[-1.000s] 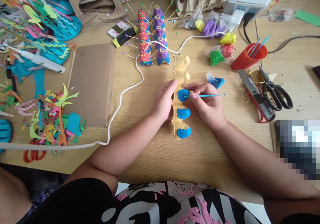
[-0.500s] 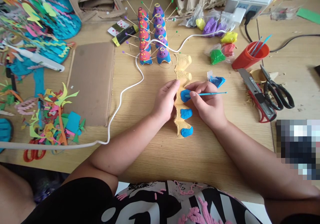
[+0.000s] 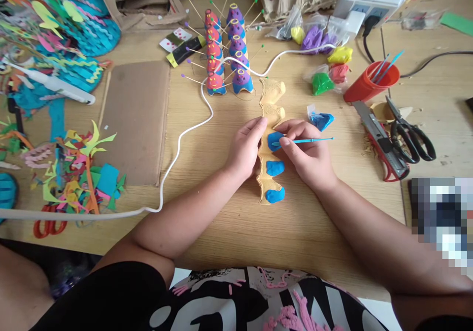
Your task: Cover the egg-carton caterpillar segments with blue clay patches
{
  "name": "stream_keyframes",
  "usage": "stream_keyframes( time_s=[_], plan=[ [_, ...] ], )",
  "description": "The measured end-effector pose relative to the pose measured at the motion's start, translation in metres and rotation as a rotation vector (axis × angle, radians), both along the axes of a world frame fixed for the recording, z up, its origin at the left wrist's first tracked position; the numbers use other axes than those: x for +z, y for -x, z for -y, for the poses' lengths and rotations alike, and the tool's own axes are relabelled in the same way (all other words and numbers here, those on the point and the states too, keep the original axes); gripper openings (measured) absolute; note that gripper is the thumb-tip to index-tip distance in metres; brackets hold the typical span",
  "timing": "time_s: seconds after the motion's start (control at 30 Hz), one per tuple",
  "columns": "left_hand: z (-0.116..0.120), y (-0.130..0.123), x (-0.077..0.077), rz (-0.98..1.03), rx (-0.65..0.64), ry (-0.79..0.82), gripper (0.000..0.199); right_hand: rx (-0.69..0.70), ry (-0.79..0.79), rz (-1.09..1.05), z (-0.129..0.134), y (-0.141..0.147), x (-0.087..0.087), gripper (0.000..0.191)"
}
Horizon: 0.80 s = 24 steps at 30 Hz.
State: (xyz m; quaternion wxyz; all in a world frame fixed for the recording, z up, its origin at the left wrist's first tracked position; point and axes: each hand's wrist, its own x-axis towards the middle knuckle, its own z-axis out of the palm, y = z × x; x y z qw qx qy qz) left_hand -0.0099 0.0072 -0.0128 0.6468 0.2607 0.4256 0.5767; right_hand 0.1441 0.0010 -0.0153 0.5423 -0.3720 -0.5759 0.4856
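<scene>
Along the near edge, a black-and-white printed shirt with pink marks [image 3: 273,296] is facing a pale wood-grain table [image 3: 221,227]. Between the person's two hands, a yellow moulded-pulp egg-carton strip [image 3: 269,155] is pointing away lengthwise; whether it is resting on the table or being held just above cannot be told. Blue clay patches [image 3: 275,168] are covering its three nearest cups, and its two farther cups are showing plain yellow. The left hand [image 3: 244,149] is curving half open along the strip's left side, thumb against the edge, other fingers partly hidden. The right hand [image 3: 308,156] is pinching a slim blue plastic tool [image 3: 308,140] between thumb and fingers, its flat tip touching the third patch.

Farther right, black-handled scissors [image 3: 414,139] are lying beside a grey-and-red utility knife [image 3: 379,139]. Beyond the right hand, a small clear bag is holding blue clay [image 3: 322,121]. Past that, an orange-red plastic cup [image 3: 360,85] is containing slim blue sticks [image 3: 389,65], and clear plastic wrapping is enclosing green clay [image 3: 322,83] and red clay [image 3: 339,71]. Farther still, more bags are holding purple clay [image 3: 314,39]. Near the back, a brown cardboard box [image 3: 142,20] is showing a ragged oval opening.
</scene>
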Motion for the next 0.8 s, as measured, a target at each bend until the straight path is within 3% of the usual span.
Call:
stream_keyframes(
  time_s=[0.23,0.8],
  plan=[
    [-0.0005,-0.0004,-0.0035,0.048,-0.018,-0.032,0.025,-0.027,-0.058,0.087,0.0005,-0.0010,-0.0028,0.039],
    [0.0012,-0.0005,-0.0047,-0.061,-0.047,-0.070,0.037,-0.006,0.016,-0.008,-0.0026,0.0010,-0.0017,0.048]
  ],
)
